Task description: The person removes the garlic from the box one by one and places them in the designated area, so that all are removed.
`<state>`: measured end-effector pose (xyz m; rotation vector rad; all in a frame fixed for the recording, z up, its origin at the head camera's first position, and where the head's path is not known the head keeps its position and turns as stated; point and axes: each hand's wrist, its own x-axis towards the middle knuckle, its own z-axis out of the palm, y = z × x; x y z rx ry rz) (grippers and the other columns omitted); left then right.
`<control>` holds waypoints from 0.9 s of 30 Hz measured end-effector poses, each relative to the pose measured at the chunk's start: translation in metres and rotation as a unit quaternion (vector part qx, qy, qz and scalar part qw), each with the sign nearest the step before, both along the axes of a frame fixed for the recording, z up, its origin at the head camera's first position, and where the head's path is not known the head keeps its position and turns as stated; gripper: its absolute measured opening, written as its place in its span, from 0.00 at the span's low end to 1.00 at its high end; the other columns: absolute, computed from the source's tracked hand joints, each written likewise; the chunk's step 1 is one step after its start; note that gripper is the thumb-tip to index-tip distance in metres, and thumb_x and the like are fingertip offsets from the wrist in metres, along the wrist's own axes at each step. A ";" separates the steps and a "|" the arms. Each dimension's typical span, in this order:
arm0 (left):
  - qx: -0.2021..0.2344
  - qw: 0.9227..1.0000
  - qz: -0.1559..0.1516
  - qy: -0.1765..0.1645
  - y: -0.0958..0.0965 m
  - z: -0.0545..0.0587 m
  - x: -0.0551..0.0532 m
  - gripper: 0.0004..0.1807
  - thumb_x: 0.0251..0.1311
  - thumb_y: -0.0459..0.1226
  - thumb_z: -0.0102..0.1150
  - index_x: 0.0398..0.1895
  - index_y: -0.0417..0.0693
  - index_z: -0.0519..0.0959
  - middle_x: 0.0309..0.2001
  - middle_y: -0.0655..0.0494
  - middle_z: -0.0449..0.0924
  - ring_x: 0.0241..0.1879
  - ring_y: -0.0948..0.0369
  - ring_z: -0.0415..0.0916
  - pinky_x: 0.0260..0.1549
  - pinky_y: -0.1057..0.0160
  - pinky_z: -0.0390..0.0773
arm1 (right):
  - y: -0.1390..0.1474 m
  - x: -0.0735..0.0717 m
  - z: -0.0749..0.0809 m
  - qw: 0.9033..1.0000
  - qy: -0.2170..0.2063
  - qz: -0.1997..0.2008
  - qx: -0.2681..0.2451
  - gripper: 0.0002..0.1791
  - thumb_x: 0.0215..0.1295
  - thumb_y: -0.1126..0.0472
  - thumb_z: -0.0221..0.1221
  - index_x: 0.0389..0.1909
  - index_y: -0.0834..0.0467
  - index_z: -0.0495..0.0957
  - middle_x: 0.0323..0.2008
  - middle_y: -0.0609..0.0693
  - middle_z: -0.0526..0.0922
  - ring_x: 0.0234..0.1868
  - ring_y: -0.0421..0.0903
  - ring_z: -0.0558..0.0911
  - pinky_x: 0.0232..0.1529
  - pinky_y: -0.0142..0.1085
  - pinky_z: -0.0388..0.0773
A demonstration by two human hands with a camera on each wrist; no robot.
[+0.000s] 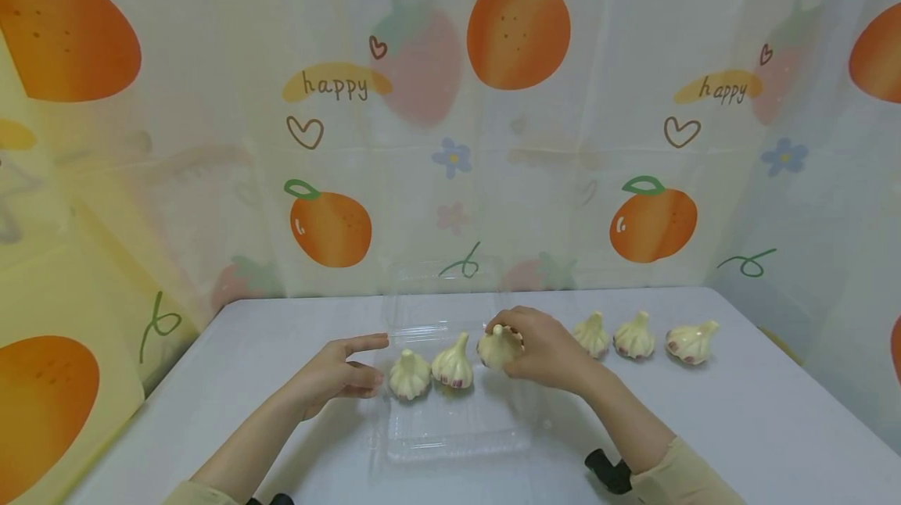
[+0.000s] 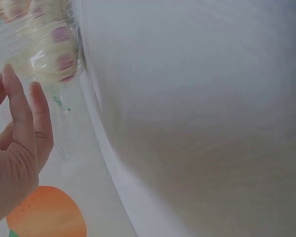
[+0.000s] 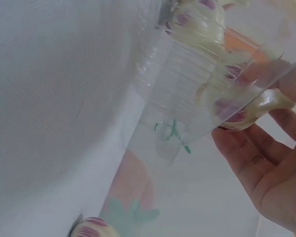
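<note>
Transparent plastic makes up the open rectangular box [image 1: 486, 428] on the white table [image 1: 211, 380]. Two glossy cream-white garlic bulbs [image 1: 409, 374] already sit inside it, side by side toward the left. The third cream-white bulb [image 1: 498, 348] is pinched between the fingers and thumb of the person's right hand [image 1: 549, 349] at the box's right side; whether it touches the floor of the box cannot be told. Three more pale bulbs [image 1: 635, 335] remain outside, in a row on the right. The left hand [image 1: 343, 374], fingers extended and apart, holds nothing beside the box's left edge.

The right wrist view reveals purple streaks low on the held bulb, hidden from the head view; only the head view takes in the whole outside row.
</note>
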<state>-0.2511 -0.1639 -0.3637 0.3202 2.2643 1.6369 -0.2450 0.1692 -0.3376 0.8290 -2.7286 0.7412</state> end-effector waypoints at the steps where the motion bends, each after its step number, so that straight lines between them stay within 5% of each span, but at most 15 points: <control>1: 0.000 1.000 0.000 0.001 0.000 0.000 0.000 0.38 0.58 0.30 0.63 0.72 0.36 0.62 0.76 0.39 0.55 0.37 0.64 0.79 0.43 0.63 0.87 | 0.001 0.000 0.000 1.000 0.001 0.003 -0.002 0.25 0.43 0.69 0.66 0.45 0.48 0.80 0.45 0.42 0.83 0.44 0.42 0.76 0.43 0.33 0.78; 27: -0.001 1.000 -0.010 0.009 0.000 -0.002 0.001 0.38 0.59 0.30 0.63 0.73 0.35 0.61 0.75 0.38 0.57 0.40 0.63 0.79 0.44 0.62 0.87 | 0.024 0.004 0.004 0.999 0.004 0.006 -0.052 0.22 0.48 0.69 0.67 0.45 0.49 0.80 0.45 0.43 0.83 0.43 0.41 0.76 0.45 0.34 0.83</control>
